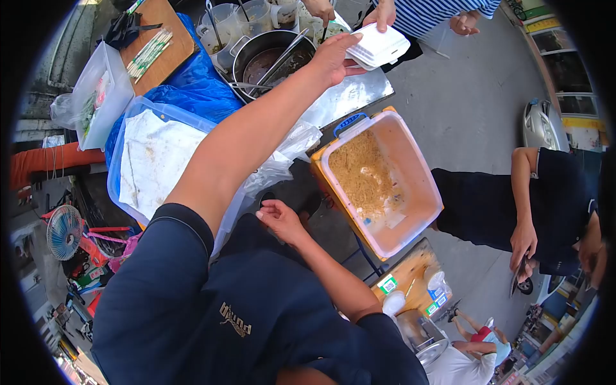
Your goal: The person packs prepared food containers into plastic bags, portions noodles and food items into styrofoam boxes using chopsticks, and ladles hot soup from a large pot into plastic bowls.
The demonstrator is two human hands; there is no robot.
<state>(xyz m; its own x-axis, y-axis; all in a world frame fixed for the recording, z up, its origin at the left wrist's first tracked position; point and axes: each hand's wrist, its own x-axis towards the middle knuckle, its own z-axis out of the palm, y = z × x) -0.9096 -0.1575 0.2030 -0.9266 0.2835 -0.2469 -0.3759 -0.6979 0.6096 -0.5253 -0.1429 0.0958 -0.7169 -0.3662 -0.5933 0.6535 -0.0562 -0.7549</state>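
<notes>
My left hand [335, 59] stretches forward and grips the near edge of a closed white foam takeaway box [378, 46]. Another person's hand [384, 14] touches the same box from the far side. Bent at the elbow, my right arm ends in my right hand [282, 221], which hovers before my body. Its fingers are loosely curled and apart, with nothing seen in them. To the right of that hand stands a pinkish plastic tub [410, 186] with yellow-brown crumbly food along its left side. Below my outstretched forearm is a large metal pot [242, 54] of dark liquid with utensils.
A blue-rimmed tub [115, 173] with a white cloth [154, 154] lies left. Clear containers [255, 18] stand behind the pot. A wooden board [170, 19] holds wrapped chopsticks [151, 54]. A person in black [475, 205] stands right, near a table [417, 269] with printed codes.
</notes>
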